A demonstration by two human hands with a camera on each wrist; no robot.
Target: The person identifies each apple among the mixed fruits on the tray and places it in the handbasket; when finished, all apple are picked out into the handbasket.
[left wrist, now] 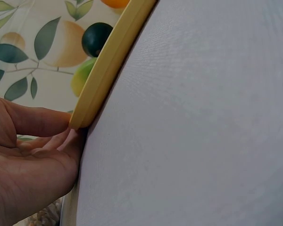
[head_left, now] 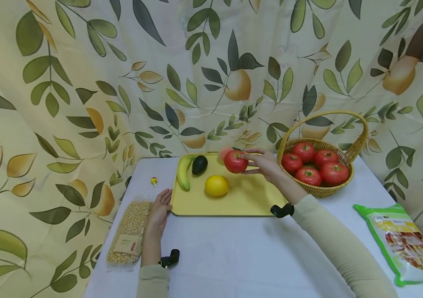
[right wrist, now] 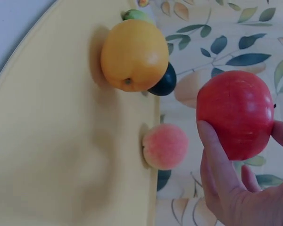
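Note:
My right hand (head_left: 265,164) holds a red apple (head_left: 235,161) above the back of the yellow tray (head_left: 248,203); in the right wrist view, the fingers and thumb grip the apple (right wrist: 236,115) from opposite sides. A pink peach (right wrist: 165,147) sits on the tray, mostly hidden behind the apple in the head view. My left hand (head_left: 160,209) pinches the tray's near left corner, and in the left wrist view its fingertips touch the tray's rim (left wrist: 101,75). On the tray lie a banana (head_left: 183,174), a dark avocado (head_left: 199,165) and a yellow oval fruit (head_left: 216,186).
A wicker basket (head_left: 321,191) with a tall handle holds several red apples (head_left: 333,174) at the right. Farther right lies a green-edged food bag (head_left: 405,244). Left of the tray are a bag of pale grains (head_left: 131,227) and a small lollipop (head_left: 154,181). A patterned curtain (head_left: 211,74) hangs behind.

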